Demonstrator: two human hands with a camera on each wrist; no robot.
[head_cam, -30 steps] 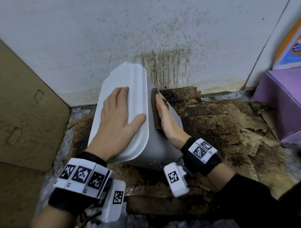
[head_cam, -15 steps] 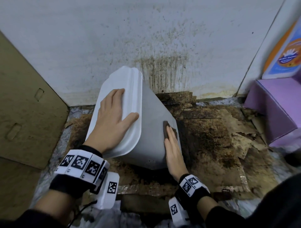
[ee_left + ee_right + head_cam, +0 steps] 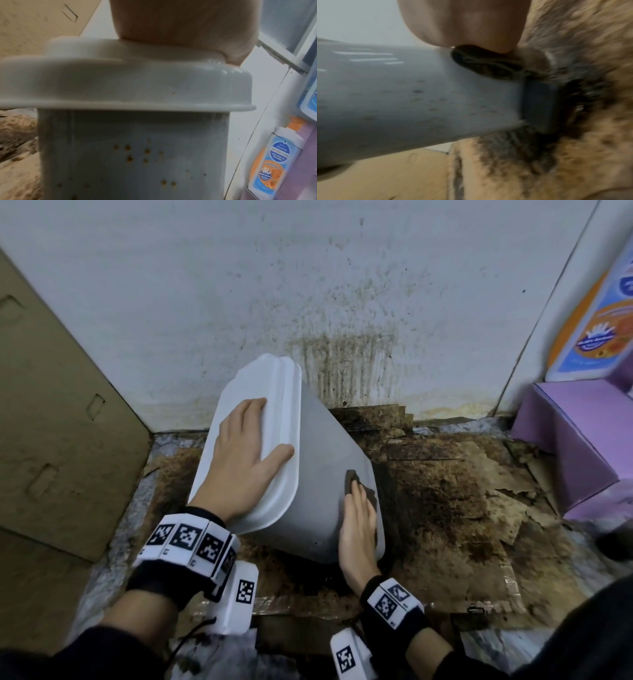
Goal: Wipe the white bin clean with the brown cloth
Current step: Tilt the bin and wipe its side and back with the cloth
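Specks of brown grime dot the bin's (image 3: 318, 491) near side, so I judge plenty is left to wipe. My left hand (image 3: 245, 457) lies spread flat on its lid, holding it tilted over the dirty floor. My right hand (image 3: 358, 529) presses the brown cloth (image 3: 352, 482) flat against its side wall, low near the base.

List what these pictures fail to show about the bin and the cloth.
- Most of the brown cloth: head view, covered by the right hand.
- White plastic bin inside: every view, lid closed.
- Bin's far side: head view, faces away.
- Spots on bin wall: right wrist view, motion-blurred.
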